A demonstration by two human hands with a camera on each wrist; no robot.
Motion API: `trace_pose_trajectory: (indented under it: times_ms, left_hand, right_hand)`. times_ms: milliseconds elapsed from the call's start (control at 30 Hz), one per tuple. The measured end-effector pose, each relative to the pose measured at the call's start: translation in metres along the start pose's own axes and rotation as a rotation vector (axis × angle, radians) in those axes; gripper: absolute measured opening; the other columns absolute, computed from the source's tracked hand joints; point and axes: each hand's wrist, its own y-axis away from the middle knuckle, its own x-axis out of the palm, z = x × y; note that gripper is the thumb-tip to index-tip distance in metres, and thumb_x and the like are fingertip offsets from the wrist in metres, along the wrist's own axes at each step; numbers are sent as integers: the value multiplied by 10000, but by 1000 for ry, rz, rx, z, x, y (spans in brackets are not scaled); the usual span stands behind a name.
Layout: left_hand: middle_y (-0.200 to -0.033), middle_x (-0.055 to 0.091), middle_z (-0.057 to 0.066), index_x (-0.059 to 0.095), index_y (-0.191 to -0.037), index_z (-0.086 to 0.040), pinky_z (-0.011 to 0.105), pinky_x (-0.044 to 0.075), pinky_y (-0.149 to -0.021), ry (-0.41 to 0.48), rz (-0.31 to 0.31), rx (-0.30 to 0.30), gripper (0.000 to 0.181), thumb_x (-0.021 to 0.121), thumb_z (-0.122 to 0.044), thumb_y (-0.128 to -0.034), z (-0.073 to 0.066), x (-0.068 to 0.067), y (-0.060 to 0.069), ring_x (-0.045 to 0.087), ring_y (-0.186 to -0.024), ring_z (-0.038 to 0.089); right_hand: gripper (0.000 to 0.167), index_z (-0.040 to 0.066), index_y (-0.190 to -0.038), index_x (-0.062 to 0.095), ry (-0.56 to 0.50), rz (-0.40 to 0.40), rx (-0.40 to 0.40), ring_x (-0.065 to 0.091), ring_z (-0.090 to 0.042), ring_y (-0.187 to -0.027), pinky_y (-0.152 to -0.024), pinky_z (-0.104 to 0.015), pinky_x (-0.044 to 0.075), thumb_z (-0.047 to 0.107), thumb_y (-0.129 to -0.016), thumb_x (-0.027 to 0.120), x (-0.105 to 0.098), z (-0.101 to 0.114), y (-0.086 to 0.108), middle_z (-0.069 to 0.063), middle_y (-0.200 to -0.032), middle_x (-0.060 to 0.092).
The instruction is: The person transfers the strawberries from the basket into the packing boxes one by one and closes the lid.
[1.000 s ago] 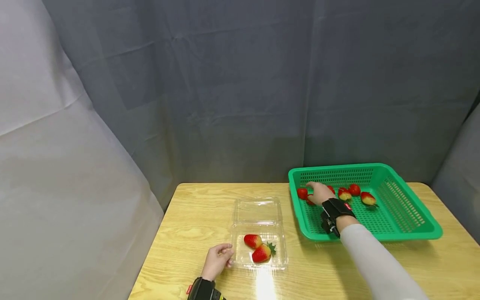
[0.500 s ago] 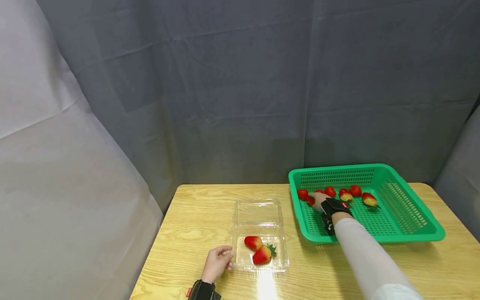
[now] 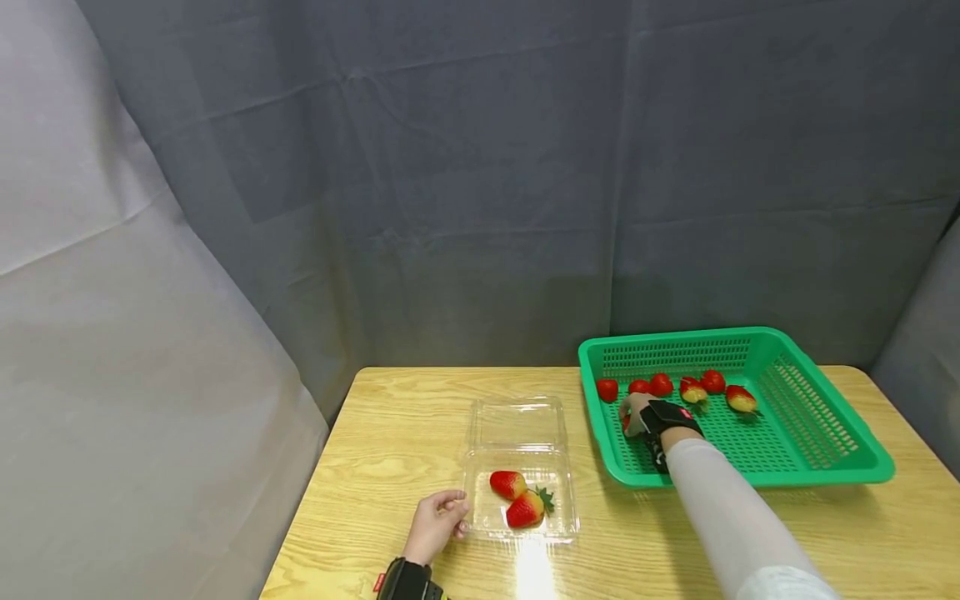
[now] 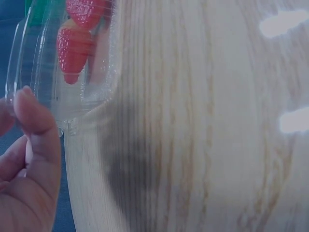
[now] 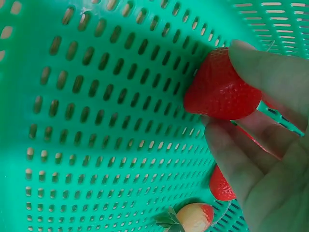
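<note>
Inside the green basket [image 3: 735, 481], my right hand [image 3: 637, 414] pinches a red strawberry [image 5: 222, 87] between thumb and fingers, as the right wrist view shows. More strawberries lie in a loose row along the basket's far side, among them a red and yellow one [image 3: 741, 398]. My left hand [image 3: 437, 523] pinches the left edge of an open clear plastic clamshell box [image 3: 487, 527], thumb and forefinger at its rim in the left wrist view. Two strawberries rest in the box's near half: one upper [image 3: 507, 484], one lower with green leaves [image 3: 526, 508]. The clear lid [image 3: 517, 421] lies folded back.
The wooden table [image 3: 390, 433] carries both containers, the box left of the basket with a strip of tabletop between them. Grey cloth [image 3: 480, 208] hangs behind the table, and paler cloth [image 3: 150, 375] hangs at the left.
My right hand has gone down among the strawberries at the basket's left, gripped one and drawn it slightly nearer, away from the others. The left hand has stayed at the box edge.
</note>
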Motion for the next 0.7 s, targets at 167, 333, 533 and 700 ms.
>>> trace_pose_trajectory:
  times_ms: [167,333,533,700]
  left_hand:
    - [-721,475,9,523,-1104,188,195,499,-469,-3,3,2,312,583,0,-863,-1,1,0,534,-528,66]
    - [-727,498,22,524,-1107,188,212,507,-470,-11,7,19,321,587,-16,-868,-4,0,2,543,-534,79]
    - [-727,495,13,523,-1112,185,206,510,-480,-18,6,10,323,587,-16,-867,-5,0,3,553,-547,87]
    - [-719,492,10,532,-1108,178,206,513,-480,-23,3,9,316,590,-13,-863,-4,0,3,548,-537,82]
  right_hand:
    - [253,-87,-983,603,10,-53,-60,503,-218,-706,-587,-298,466,-3,-758,679,-4,-11,-8,-177,-900,596]
    - [310,-115,-1038,580,0,-122,-97,517,-238,-720,-592,-309,444,50,-783,640,-21,-2,-7,-236,-960,594]
    - [339,-88,-1102,572,-59,-245,-255,514,-215,-714,-594,-296,427,64,-803,622,-29,44,17,-220,-990,591]
    - [293,-22,-1077,607,-108,-279,-401,550,-193,-770,-614,-274,473,45,-795,651,-9,90,41,-142,-974,606]
